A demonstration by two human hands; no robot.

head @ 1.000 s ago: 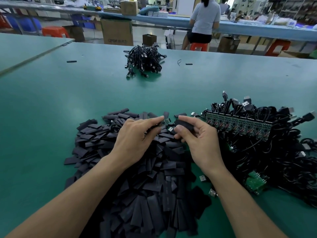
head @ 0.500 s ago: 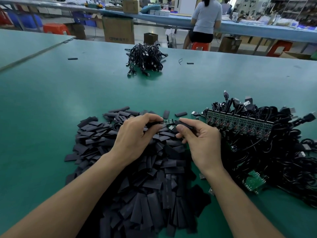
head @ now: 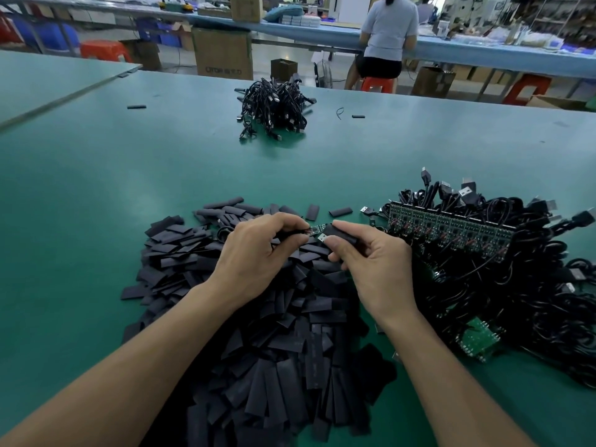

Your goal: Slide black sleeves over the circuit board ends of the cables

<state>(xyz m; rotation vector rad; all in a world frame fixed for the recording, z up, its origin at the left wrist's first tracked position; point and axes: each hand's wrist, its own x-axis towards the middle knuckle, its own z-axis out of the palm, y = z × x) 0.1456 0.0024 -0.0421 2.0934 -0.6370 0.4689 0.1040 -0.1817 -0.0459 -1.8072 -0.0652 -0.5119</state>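
My left hand (head: 258, 253) pinches a black cable just behind its small green circuit board end (head: 314, 229). My right hand (head: 375, 262) pinches a black sleeve (head: 340, 234) between thumb and forefinger, its open mouth right at the board's tip. Both hands hover over a big heap of flat black sleeves (head: 258, 333) on the green table. To the right lies a tangle of black cables with a row of green circuit boards (head: 451, 225).
A smaller bundle of black cables (head: 274, 108) lies at the table's far middle, with stray sleeves (head: 358, 116) near it. A person sits with their back to me at a blue bench (head: 388, 37) beyond. Cardboard boxes (head: 222, 54) and red stools stand on the floor.
The two hands have drawn closer, bringing the sleeve's mouth up to the circuit board's tip. The board shows less between my fingers than before.
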